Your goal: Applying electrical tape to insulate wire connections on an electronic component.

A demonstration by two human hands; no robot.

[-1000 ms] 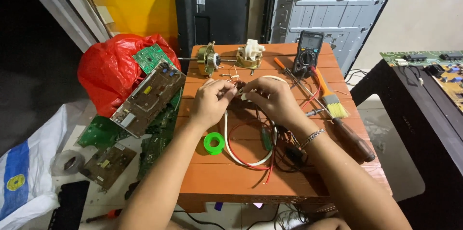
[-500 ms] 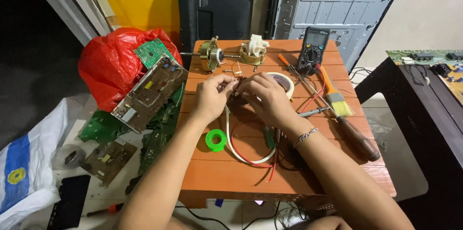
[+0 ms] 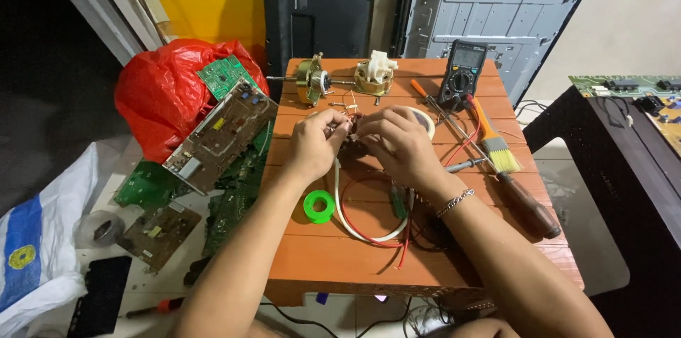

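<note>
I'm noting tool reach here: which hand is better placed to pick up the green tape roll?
Left, probably: the left hand is directly above the green tape roll, while the right hand sits farther across.

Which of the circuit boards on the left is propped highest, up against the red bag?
The small green board, resting on top of the red bag. The large grey-brown board leans lower down; the other green boards lie flat on the floor.

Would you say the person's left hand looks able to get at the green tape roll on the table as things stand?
Probably yes. The green tape roll lies in the open on the orange table, just below the left hand, and nothing covers it. That hand is busy pinching small wires together with the right hand, though.
</note>
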